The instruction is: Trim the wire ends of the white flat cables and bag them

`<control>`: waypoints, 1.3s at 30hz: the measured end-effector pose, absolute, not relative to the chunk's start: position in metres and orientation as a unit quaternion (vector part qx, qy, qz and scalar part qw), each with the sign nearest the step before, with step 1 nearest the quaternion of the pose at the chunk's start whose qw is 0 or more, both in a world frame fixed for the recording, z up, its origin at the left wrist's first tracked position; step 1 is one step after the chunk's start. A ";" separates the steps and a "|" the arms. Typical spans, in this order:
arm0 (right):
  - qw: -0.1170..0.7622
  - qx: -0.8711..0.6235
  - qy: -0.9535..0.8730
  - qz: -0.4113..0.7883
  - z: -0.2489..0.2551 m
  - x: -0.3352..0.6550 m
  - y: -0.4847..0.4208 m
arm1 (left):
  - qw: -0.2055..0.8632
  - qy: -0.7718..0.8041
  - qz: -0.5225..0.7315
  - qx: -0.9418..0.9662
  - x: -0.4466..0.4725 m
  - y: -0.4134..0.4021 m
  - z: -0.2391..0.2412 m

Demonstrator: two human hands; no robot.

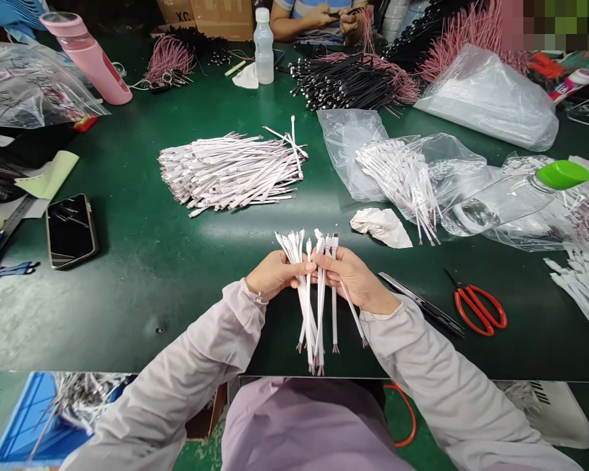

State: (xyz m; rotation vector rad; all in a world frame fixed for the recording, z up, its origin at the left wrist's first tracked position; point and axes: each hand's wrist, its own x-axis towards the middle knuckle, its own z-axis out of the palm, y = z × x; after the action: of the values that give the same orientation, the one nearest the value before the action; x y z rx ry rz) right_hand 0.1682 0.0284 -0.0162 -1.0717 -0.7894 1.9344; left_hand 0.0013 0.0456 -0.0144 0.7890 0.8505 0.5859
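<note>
Both my hands meet above the near part of the green table, each closed around short white cables. My left hand (279,271) grips a bunch of white cables (294,245), their connector ends up and stripped wire ends hanging down. Close against it, my right hand (351,275) pinches several more white cables (334,314), fanned apart, one slanting off to the right. The thumbs nearly touch; the other fingers are partly hidden behind the cables. Beyond my hands lies a large pile of white cables (230,171), with a few loose ones across its right end.
Right of my hands are tweezers (422,304), red-handled scissors (480,309), crumpled tissue (380,226), bagged white cables (397,173) and a green-capped bottle (510,196). At left lie a phone (72,231) and a pink bottle (91,59). A co-worker's hands (334,16) work across the table.
</note>
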 end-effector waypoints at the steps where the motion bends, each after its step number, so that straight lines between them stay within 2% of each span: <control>1: 0.399 -0.429 -0.309 0.749 -0.017 0.167 0.028 | 0.784 0.407 0.279 0.377 0.002 0.045 -0.015; 5: 0.443 -0.452 -0.318 0.707 -0.020 0.162 0.026 | 0.738 0.441 0.319 0.400 0.004 0.044 -0.017; 11: 0.484 -0.476 -0.302 0.669 -0.020 0.157 0.025 | 0.733 0.433 0.342 0.397 0.004 0.044 -0.019; 17: 0.420 -0.428 -0.292 0.745 -0.020 0.160 0.026 | 0.745 0.415 0.344 0.393 0.004 0.044 -0.020; 21: 0.417 -0.409 -0.301 0.753 -0.021 0.159 0.024 | 0.729 0.425 0.350 0.407 0.005 0.043 -0.018; 27: 0.541 -0.439 -0.259 0.669 -0.021 0.161 0.027 | 0.738 0.432 0.327 0.403 0.005 0.042 -0.017; 33: 0.454 -0.404 -0.272 0.746 -0.017 0.166 0.030 | 0.771 0.397 0.270 0.418 0.004 0.040 -0.019; 39: 0.473 -0.442 -0.285 0.707 -0.015 0.165 0.029 | 0.764 0.418 0.297 0.390 0.004 0.040 -0.020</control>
State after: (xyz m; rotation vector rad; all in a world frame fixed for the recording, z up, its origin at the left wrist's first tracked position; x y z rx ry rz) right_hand 0.1647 0.0292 -0.0148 -1.0810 -0.6964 1.7296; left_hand 0.0045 0.0405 -0.0197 0.8482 0.9095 0.6464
